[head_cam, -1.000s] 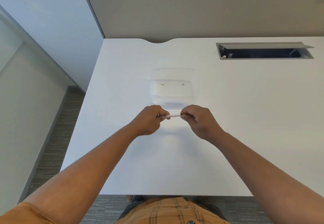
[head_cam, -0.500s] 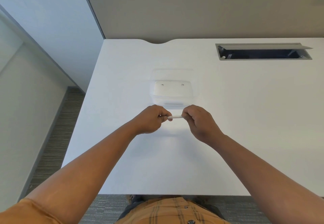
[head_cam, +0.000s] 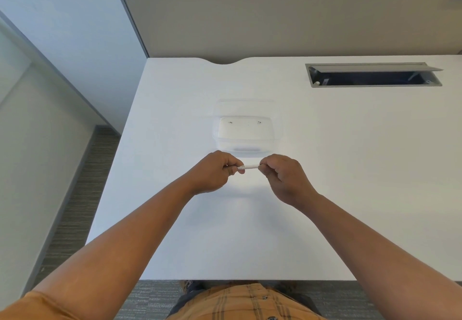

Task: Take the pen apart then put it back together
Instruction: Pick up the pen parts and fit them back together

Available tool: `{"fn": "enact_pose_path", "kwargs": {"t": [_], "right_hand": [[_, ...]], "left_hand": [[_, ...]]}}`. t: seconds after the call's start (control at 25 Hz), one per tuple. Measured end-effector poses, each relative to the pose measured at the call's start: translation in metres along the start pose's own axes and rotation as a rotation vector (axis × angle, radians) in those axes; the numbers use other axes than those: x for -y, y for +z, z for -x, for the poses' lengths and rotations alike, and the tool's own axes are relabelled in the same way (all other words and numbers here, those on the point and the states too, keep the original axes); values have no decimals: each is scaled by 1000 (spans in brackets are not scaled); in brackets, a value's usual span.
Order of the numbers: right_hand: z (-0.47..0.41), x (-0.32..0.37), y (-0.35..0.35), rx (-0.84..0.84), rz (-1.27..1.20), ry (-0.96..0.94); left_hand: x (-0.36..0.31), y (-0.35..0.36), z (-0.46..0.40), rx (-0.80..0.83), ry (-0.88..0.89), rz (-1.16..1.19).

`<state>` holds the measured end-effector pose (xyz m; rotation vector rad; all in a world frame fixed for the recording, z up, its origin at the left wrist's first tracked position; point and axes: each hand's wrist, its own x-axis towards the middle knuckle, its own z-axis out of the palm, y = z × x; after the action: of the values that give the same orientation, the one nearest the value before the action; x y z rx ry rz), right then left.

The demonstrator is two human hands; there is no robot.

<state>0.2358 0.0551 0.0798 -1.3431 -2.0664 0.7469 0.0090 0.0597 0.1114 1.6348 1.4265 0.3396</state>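
shirt: closest thing to the camera is an orange plaid button shirt (head_cam: pixel 246 303) at the bottom edge, with short orange sleeves at the lower corners.
arms: both bare forearms reach forward over the near edge of the bench and angle in toward each other.
bench: plain white flat-topped bench (head_cam: pixel 350 169), bare apart from the bits below.
left hand: the left hand (head_cam: pixel 215 171) is curled up, its grip pinched tight on the left end of the pen.
right hand: the right hand (head_cam: pixel 283 177) does the same on the other end, fingertips closed onto it, knuckles up.
pen: slim white plastic pen (head_cam: pixel 248 167), lying roughly level between the two hands, held up off the bench. Only a short middle stretch shows, with some tiny print near the left end that I can't read. Can't tell if it's coming apart at a joint or not.
tray: just beyond the hands sits a clear plastic tray (head_cam: pixel 246 132), rectangular with rounded corners, resting on the bench.
cable slot: further back on the right, a grey metal cable slot (head_cam: pixel 372 74) with its lid tipped open.
divider: a beige fabric divider panel (head_cam: pixel 287 17) in a grey frame stands along the far edge.
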Motion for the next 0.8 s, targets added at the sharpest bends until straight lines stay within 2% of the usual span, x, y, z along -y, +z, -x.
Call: {"fn": "enact_pose_path", "kwargs": {"t": [0.04,0.12,0.16,0.28,0.32,0.36,0.48,0.52,0.64,0.68,0.72,0.8], "right_hand": [[-1,2,0,75,-165,162],[0,3,0,157,-381,343],[2,3,-1,139,-327,285],[6,5,-6,17,18,-41],[5,3,-3,1,78,-75],[4,5,-1,32,27,12],[-1,12,5,200,-309,426],[1,12,5,192,-269,383],[8,12,-1,5,15,64],[10,9,0,4,12,52],[11,9,1,51,-100,143],[8,12,8,202,-488,436]], "left_hand": [[0,0,0,5,5,-28],[1,-1,-1,28,1,-56],[2,-2,-1,43,-11,-38],[2,-6,0,92,-41,62],[2,-6,0,98,-36,66],[2,-4,-1,93,-24,42],[7,2,0,55,11,-70],[8,3,0,51,9,-50],[8,-3,1,73,-10,67],[7,-3,1,86,-1,63],[8,-2,1,89,16,17],[10,1,0,81,64,-119]]}}
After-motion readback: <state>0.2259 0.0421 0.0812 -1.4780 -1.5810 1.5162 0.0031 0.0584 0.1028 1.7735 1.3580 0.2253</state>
